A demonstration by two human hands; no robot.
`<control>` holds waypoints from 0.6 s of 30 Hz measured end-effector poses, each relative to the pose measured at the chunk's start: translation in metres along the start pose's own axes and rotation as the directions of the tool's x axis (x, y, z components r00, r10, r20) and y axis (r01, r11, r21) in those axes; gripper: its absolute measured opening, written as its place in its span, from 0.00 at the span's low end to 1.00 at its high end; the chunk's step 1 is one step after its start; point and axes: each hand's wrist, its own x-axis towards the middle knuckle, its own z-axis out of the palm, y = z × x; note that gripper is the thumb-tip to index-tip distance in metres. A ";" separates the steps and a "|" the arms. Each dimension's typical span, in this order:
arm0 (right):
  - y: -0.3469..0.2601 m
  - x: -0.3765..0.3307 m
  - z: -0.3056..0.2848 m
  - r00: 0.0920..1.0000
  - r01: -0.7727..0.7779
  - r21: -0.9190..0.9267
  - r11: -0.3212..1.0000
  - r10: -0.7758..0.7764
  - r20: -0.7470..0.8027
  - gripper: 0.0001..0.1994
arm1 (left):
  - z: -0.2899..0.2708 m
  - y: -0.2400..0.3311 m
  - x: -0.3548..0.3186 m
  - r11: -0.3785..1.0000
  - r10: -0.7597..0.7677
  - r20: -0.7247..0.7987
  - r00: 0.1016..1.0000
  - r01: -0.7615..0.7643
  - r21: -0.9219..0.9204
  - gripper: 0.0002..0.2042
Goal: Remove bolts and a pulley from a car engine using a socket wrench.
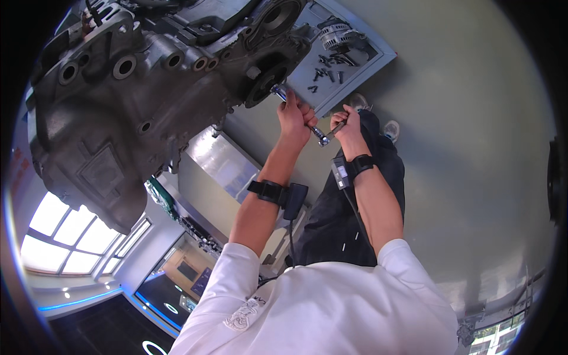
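Note:
My left hand (294,119) is wrapped round the shaft of a socket wrench (322,141), a chromed tool with a socket and extension. Its socket end (278,90) meets the dark round pulley (266,86) on the side of a large grey engine (112,112). My right hand (347,122) is closed round the wrench's handle, a little to the right of the ratchet head. The fingers of my left hand cover part of the shaft. Whether the socket sits fully on a bolt I cannot tell.
Beyond my hands stands a blue-grey tray table (362,76) with a raised edge. An alternator (337,35) and several loose bolts (328,75) lie on it. My feet are just this side of it. Cables run from the straps on both my forearms.

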 end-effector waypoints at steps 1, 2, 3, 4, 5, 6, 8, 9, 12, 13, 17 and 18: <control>0.013 -0.009 0.000 0.998 0.051 0.011 0.999 -0.051 0.036 0.16 | -0.005 0.005 -0.002 1.000 -0.010 0.012 1.000 0.010 0.016 0.18; 0.019 -0.009 0.002 0.997 0.078 0.010 0.997 -0.078 0.017 0.16 | -0.003 0.006 -0.003 0.998 0.001 -0.055 0.998 0.003 0.067 0.18; 0.020 -0.009 0.004 0.995 0.102 0.008 0.995 -0.102 -0.002 0.16 | 0.006 0.005 0.004 0.999 0.001 -0.045 0.999 0.001 0.054 0.18; 0.009 -0.007 0.004 0.995 0.093 -0.002 0.996 -0.093 0.039 0.15 | 0.008 0.000 0.005 0.999 -0.005 -0.054 0.999 0.008 0.048 0.18; 0.007 -0.011 0.003 0.995 0.070 -0.005 0.998 -0.070 0.069 0.15 | 0.006 0.001 -0.001 0.998 -0.011 -0.078 0.997 0.016 0.053 0.19; 0.004 -0.014 0.005 0.994 0.053 -0.001 0.999 -0.053 0.091 0.15 | 0.010 -0.001 -0.005 0.996 0.037 -0.098 0.994 -0.029 0.080 0.18; 0.004 -0.014 0.010 0.996 0.070 -0.031 0.997 -0.069 0.051 0.15 | 0.012 -0.008 -0.005 0.970 0.139 -0.154 0.978 -0.103 0.222 0.16; 0.006 -0.016 0.010 0.995 0.100 -0.052 0.994 -0.099 0.018 0.15 | 0.009 -0.011 -0.008 0.916 0.235 -0.182 0.955 -0.155 0.369 0.14; 0.012 -0.004 0.008 0.992 0.123 -0.091 0.988 -0.123 0.002 0.14 | 0.011 -0.058 -0.019 0.691 0.452 -0.278 0.848 -0.136 0.710 0.14; 0.010 -0.004 0.004 0.991 0.131 -0.099 0.986 -0.129 0.024 0.14 | 0.013 -0.075 -0.028 0.527 0.578 -0.299 0.759 -0.068 0.847 0.16; 0.007 -0.008 0.016 0.997 0.057 -0.073 0.996 -0.061 -0.057 0.14 | 0.050 -0.057 -0.039 0.446 0.621 -0.465 0.631 0.204 0.871 0.16; 0.006 -0.007 0.017 0.996 0.022 -0.073 0.997 -0.028 -0.079 0.13 | 0.051 -0.059 -0.035 0.467 0.649 -0.499 0.575 0.218 0.857 0.14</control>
